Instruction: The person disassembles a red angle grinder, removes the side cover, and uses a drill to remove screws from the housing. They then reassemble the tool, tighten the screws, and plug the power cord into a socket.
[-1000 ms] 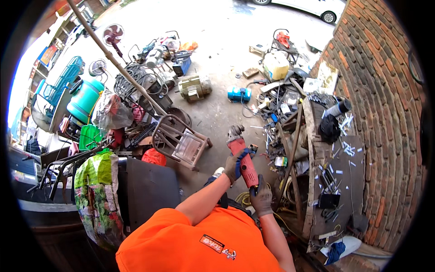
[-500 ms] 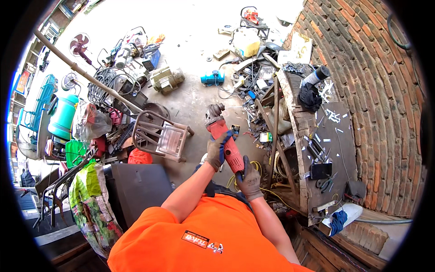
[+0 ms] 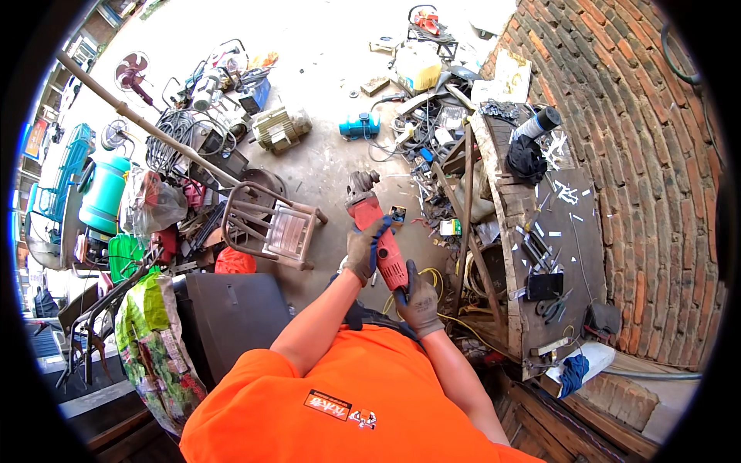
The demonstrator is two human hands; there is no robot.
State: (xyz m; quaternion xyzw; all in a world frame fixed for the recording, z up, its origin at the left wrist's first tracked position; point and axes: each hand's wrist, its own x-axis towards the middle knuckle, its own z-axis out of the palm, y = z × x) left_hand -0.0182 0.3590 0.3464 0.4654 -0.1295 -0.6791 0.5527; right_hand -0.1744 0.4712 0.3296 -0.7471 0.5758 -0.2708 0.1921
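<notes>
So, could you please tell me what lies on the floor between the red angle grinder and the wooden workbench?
In the head view, small scrap and boxes litter the concrete between the angle grinder and the workbench.

Harsh daylight, blown-out floor (top) — fisheye-bent edges

Sunlit concrete floor (image 3: 332, 166) lay cluttered; curved brick wall (image 3: 641, 170) stood right; worn wooden workbench (image 3: 567, 231) against it.

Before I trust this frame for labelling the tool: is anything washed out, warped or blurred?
Head view: sunlit concrete floor at top is blown out; fisheye bends the brick wall and the long pole toward the rim; the red angle grinder in the gloved left hand and right hand looks sharp, evenly lit.
</notes>
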